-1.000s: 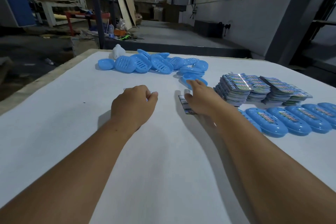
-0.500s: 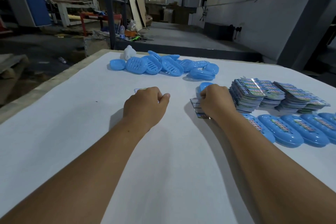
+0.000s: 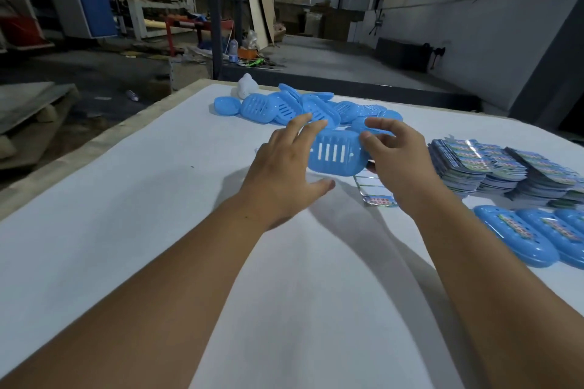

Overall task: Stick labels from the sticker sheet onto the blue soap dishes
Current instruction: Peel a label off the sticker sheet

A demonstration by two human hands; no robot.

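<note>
You stand at a white-covered table (image 3: 126,215) in a dim workshop, with lit windows and clutter on the floor beyond its far edge. Take the soap dish (image 3: 335,153) between your hands as the landmark. Behind it, toward the far edge, lies a loose pile of unlabeled blue dishes (image 3: 284,106), with a small white object (image 3: 246,88) at the pile's back left. Your left hand (image 3: 284,174) is spread, its fingers reaching the dish's left end and the thumb hanging free below. The dish itself is pale blue and oval, turned so its slotted face shows: a row of short upright slits and small holes, no label visible on it. Your right hand (image 3: 398,161) pinches the dish's right end and covers part of it. Just below and right of the dish a sticker sheet (image 3: 377,196) lies flat on the table, partly hidden by your right wrist. Farther right sit stacks of sticker sheets (image 3: 493,167), and nearer you than those, a row of labeled dishes (image 3: 518,238).
</note>
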